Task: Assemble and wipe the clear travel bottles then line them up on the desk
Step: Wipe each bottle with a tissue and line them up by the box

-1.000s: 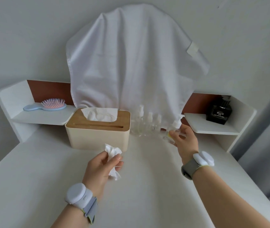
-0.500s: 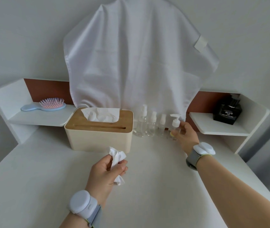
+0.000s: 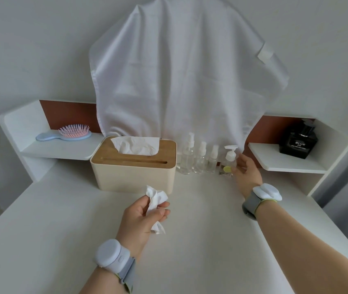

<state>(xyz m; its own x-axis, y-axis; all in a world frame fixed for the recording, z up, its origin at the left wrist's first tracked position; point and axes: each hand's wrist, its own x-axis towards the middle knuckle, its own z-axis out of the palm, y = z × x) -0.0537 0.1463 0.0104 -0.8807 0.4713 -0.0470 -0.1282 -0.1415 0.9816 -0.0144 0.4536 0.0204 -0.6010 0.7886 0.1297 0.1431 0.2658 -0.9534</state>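
Clear travel bottles: four stand upright in a row at the back edge of the desk point(image 3: 190, 251), just right of the tissue box; all look empty.
Spray bottles point(image 3: 198, 160): the three on the left, tallest at the left end, white spray caps on.
Pump bottle point(image 3: 229, 161): right end of the row, white pump top, a yellow spot low on its front.
Right hand point(image 3: 245, 176): fingers loosely curved at the pump bottle's right side; whether it grips cannot be told.
Left hand point(image 3: 142, 217): above mid-desk, pinching a crumpled tissue point(image 3: 157, 201).
Tissue box point(image 3: 134, 165): cream with a wooden lid, one tissue sticking out of the slot.
Left shelf: hairbrush point(image 3: 66, 133).
Right shelf: black perfume bottle point(image 3: 298, 142).
Behind: white cloth point(image 3: 181, 81) hanging.
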